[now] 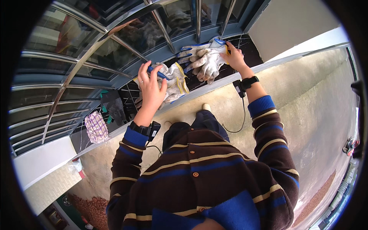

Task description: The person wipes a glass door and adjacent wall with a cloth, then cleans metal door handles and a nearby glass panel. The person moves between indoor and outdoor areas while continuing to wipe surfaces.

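Observation:
On a dark ledge below a window lie two piles of soiled knitted work gloves. My right hand (235, 58) is at the cuff end of the right pile of white gloves (208, 61), its thumb and fingers on a yellow-edged cuff. Some gloves in that pile have blue-coated fingers. My left hand (151, 87) is over the left pile of cream gloves (176, 79), fingers apart and curved around a blue glove part (161, 74). Its palm hides part of that pile, and contact there is hard to judge.
Farther left on the ledge lie a dark grey glove (112, 105) with green edging and a checked cloth (97, 126). Shiny metal bars (126, 47) guard the window. A wall (287, 26) bounds the ledge at right. Cables hang from both wrist devices (154, 130).

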A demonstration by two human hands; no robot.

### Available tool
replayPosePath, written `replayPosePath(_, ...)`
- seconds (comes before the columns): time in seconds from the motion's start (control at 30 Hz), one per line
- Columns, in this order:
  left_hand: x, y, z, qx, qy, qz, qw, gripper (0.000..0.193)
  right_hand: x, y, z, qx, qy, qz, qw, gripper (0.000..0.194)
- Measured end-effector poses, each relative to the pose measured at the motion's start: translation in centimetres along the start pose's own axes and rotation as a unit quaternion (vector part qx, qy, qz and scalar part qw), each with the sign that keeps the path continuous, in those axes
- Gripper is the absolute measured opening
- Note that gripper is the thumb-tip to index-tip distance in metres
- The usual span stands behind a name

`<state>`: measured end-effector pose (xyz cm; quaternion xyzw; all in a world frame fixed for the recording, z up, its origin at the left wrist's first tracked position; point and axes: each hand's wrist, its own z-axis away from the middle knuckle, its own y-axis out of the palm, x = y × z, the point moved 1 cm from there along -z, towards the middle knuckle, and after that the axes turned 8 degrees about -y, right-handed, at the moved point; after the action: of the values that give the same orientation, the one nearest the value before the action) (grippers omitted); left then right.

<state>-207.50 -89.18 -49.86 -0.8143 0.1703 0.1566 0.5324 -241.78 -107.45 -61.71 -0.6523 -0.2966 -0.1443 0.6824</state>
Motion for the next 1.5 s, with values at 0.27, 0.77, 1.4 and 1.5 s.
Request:
replayPosePath(0.27,-6.5,6.0,-4.9,0.063,0.012,0.043,0.997,0.047,1.7,-1.9,-1.1,0.026,-0.049,-0.205,0.977,0.051)
replayPosePath(0.77,-11.2,11.4,-8.3,0.156,-0.016,0.078,0.984,0.112,6.2,-11.2,2.1,0.106,-0.251,-0.308,0.911,0.034)
replayPosePath(1.4,-10.7,19.6,-11.4,0.172,-0.001,-0.117,0.978,0.046,2.5,-19.6,11.1,0.075,-0.189,-0.169,0.964,0.038)
replayPosePath(1.5,-11.2,19.6,-11.9,0.322,-0.064,-0.106,0.939,0.042,3.3,-20.1,11.5,0.088,-0.174,-0.173,0.965,0.044)
